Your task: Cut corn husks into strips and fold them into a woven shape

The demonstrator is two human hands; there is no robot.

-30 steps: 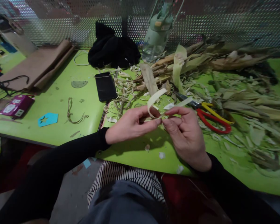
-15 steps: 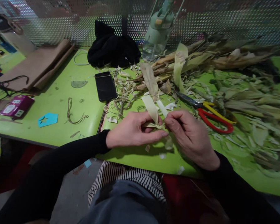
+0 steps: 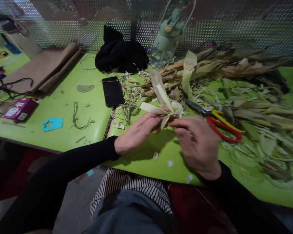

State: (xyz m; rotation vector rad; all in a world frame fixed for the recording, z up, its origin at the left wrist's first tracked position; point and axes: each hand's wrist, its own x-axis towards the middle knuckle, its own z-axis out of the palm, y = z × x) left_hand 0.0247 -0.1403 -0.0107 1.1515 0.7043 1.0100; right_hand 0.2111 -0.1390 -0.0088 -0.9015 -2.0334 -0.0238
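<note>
Pale yellow-green husk piece (image 3: pixel 170 113), ctr of frame: thin flat strips fanning from a folded middle; one strip points L, one up, short leaf down, rounded fold on R. L hand (image 3: pixel 140 130): fingers extended beneath piece, touching; can't tell if pinched. R hand (image 3: pixel 200 143): just beside lower R of piece, fingers curled, slight blur; can't tell if gripping.

Clearance: bare strip of green table (image 3: pixel 146 157) btwn hands & near edge, lower ctr, w/ few white scraps (image 3: pixel 170 163). Mid-left fairly open around blue card (image 3: pixel 55 123), star cutout. R side tight: scissors (image 3: pixel 205 111), red & yellow handles, near R hand; husk litter (image 3: pixel 268 143) beyond.

Markings: purple box (image 3: pixel 20 109), far L, white print, illegible; bottle (image 3: pixel 167 35), upper ctr, orange tab, small label, unreadable.
</note>
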